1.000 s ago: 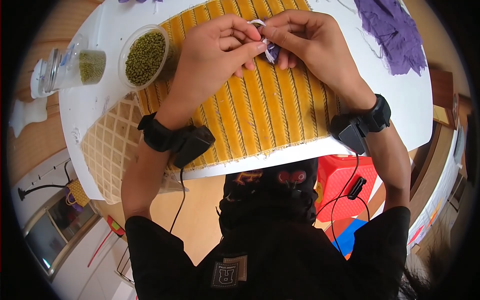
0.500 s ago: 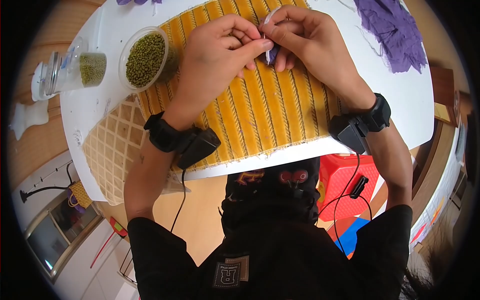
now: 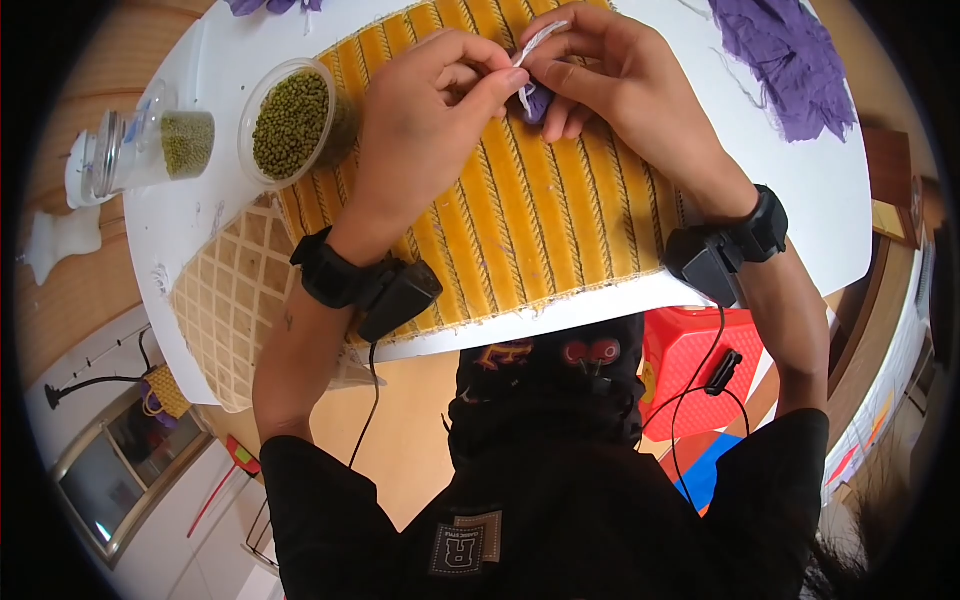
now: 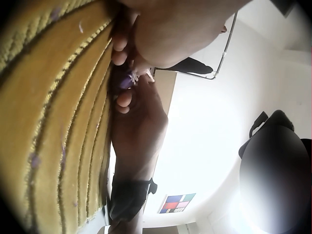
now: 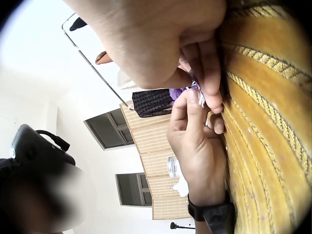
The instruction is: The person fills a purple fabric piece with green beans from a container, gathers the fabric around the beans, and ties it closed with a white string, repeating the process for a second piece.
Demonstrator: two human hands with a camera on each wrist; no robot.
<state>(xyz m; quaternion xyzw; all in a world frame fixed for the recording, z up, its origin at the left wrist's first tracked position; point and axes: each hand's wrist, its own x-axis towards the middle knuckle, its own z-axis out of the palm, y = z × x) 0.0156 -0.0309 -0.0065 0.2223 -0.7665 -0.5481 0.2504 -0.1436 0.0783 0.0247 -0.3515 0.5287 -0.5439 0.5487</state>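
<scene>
Above the yellow striped cloth [image 3: 500, 220] both hands meet at a small purple bundle [image 3: 538, 103] with white string [image 3: 541, 40] on it. My left hand [image 3: 425, 125] pinches the string between thumb and forefinger. The bundle is held by my right hand [image 3: 630, 95], its fingers curled round it and partly hiding it. In the left wrist view a bit of purple [image 4: 126, 81] shows between the fingers. White string ends [image 5: 202, 97] stick out by the left thumb in the right wrist view.
A clear tub of green beans [image 3: 290, 122] stands left of the cloth, with a clear jar [image 3: 185, 143] on its side farther left. Crumpled purple fabric [image 3: 785, 65] lies at the upper right of the white table [image 3: 835, 215]. A red stool [image 3: 690, 365] stands below.
The white string, looped near the fingertips before, now extends up and right across the right fingers. My left fingertips have shifted slightly left, and the beans tub appears slightly lower.
</scene>
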